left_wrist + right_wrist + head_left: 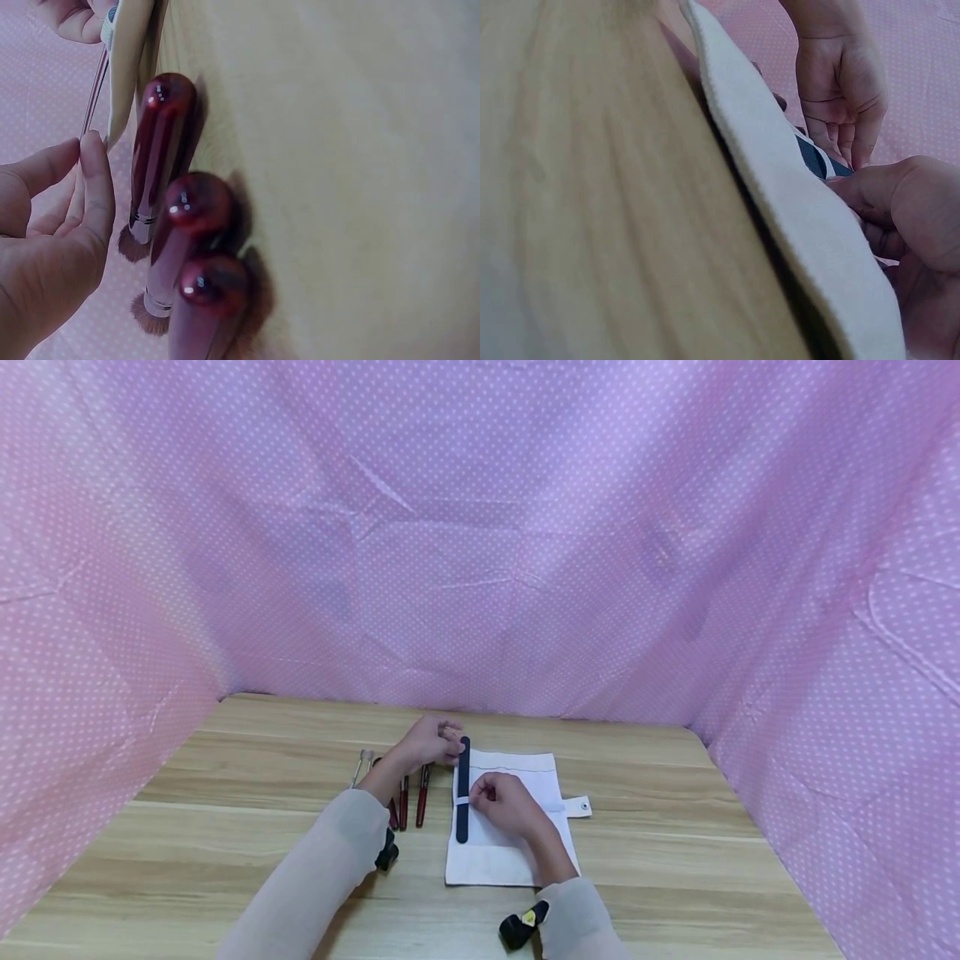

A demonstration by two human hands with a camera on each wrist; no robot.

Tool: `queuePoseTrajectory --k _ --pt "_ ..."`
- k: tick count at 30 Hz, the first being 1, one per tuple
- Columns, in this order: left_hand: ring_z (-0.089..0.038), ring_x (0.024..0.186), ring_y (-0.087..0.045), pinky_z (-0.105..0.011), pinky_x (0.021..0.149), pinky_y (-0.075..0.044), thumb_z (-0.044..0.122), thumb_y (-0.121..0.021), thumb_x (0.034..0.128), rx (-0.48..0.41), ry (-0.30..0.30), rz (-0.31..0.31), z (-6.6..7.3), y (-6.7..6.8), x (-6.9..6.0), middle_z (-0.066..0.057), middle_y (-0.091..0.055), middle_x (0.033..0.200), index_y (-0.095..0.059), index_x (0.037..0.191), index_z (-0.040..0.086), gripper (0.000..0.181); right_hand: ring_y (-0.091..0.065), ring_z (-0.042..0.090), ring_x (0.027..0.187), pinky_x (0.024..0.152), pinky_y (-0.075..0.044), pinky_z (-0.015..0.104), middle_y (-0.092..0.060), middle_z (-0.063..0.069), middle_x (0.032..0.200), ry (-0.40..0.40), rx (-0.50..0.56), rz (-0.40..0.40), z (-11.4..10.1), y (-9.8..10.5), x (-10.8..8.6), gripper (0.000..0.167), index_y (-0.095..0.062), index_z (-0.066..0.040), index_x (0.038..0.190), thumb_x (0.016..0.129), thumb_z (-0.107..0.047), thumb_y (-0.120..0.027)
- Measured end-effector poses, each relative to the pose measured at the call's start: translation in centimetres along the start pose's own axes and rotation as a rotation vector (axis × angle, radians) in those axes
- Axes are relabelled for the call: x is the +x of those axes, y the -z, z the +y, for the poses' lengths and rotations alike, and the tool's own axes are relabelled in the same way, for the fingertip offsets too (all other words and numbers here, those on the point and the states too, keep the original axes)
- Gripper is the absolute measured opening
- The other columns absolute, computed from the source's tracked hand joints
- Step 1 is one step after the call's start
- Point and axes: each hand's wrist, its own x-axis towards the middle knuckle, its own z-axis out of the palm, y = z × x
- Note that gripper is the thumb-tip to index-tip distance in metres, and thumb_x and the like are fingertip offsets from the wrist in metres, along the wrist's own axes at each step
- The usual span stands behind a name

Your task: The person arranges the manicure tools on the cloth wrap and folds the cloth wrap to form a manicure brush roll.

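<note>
Cloth, pink with white dots, forms the wall behind and at both sides of the desk, which we see in pale wood grain. Light sleeves cover the forearms. We locate the white wrap spread on the desk. Above it we note two hands. The left hand pinches the far end of the file; the right hand, fingers curled, pinches the band at its right side. We find the black file along the wrap's left edge, its far end projecting past the far edge. Left of the wrap we count three brushes with dark red handles, side by side; farther left lie thin tools, partly hidden by the left arm. The strap extends from the wrap's right edge. The narrow white band crosses over the file. We see a round snap on the strap.
</note>
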Motion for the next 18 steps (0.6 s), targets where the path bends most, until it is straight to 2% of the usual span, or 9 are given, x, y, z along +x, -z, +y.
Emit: queuePoseTrajectory --k 7,18 --pt "-0.021 0.081 -0.070 -0.033 0.077 -0.062 -0.010 -0.066 0.0934 0.026 0.004 -0.024 0.10 -0.09 -0.21 -0.016 -0.065 0.102 -0.067 0.117 -0.007 0.024 -0.053 0.011 0.076 0.070 -0.045 0.024 -0.060 -0.004 0.080 -0.006 0.010 0.000 -0.04 0.02 0.02 0.011 -0.070 -0.011 0.091 0.096 -0.002 -0.065" --pt "-0.022 0.083 -0.070 -0.035 0.079 -0.062 -0.013 -0.067 0.0908 0.060 0.004 -0.066 0.42 -0.05 -0.79 -0.017 -0.065 0.101 -0.065 0.114 -0.009 0.024 -0.053 0.012 0.077 0.070 -0.045 0.025 -0.060 -0.003 0.081 -0.010 0.014 0.000 -0.01 0.04 0.04 0.010 -0.070 -0.010 0.092 0.097 -0.003 -0.065"
